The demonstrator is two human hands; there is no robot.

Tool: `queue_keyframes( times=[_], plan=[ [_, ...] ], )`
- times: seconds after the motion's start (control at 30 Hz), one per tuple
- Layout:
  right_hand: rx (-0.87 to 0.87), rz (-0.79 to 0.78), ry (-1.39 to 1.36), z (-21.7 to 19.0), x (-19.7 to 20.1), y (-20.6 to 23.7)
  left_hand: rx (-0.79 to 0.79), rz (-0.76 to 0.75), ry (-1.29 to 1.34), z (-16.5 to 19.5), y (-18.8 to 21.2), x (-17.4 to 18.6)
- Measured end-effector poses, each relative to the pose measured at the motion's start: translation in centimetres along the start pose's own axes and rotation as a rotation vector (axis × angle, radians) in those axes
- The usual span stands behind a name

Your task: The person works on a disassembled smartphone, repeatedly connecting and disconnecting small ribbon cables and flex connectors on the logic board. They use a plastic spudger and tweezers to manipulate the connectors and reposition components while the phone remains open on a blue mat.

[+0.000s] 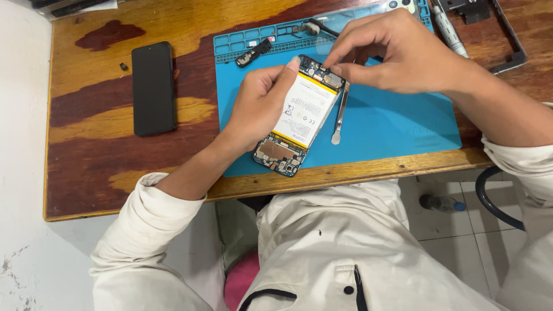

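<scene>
Left hand (259, 103) gripping opened phone (299, 115), right hand (397, 55) pinching its top

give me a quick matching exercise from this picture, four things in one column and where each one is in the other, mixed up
Things:
1. opened phone
2. black phone
3. metal spudger
4. bottle

Places:
A. lying face down on the bare wood of the table, left of the mat
B. on the tiled floor under the table's right side
C. held in the left hand, with the right hand pinching at its top end
D. lying on the blue mat, just right of the opened phone

Pairs: 1-C, 2-A, 3-D, 4-B
</scene>
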State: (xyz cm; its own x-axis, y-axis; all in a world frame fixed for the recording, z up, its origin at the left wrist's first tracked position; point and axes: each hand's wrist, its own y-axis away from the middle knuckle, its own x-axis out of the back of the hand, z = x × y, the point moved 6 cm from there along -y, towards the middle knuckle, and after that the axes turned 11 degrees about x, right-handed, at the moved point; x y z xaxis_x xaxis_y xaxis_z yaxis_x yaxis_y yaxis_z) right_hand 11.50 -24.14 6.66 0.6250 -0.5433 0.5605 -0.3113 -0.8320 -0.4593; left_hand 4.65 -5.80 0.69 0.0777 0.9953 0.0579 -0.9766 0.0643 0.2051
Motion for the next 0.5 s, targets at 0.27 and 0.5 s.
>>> queue_keyframes(
  times=[0.27,0.5],
  plan=[
    [0.153,-0.027,0.349,-1.2,-0.2,-0.2,0.001,0.02,-0.027,0.0,0.0,0.1],
    [0.165,-0.029,0.352,-1.0,-0.3,0.1,-0.009,0.006,-0.006,0.0,0.0,-0.1]
  ],
)
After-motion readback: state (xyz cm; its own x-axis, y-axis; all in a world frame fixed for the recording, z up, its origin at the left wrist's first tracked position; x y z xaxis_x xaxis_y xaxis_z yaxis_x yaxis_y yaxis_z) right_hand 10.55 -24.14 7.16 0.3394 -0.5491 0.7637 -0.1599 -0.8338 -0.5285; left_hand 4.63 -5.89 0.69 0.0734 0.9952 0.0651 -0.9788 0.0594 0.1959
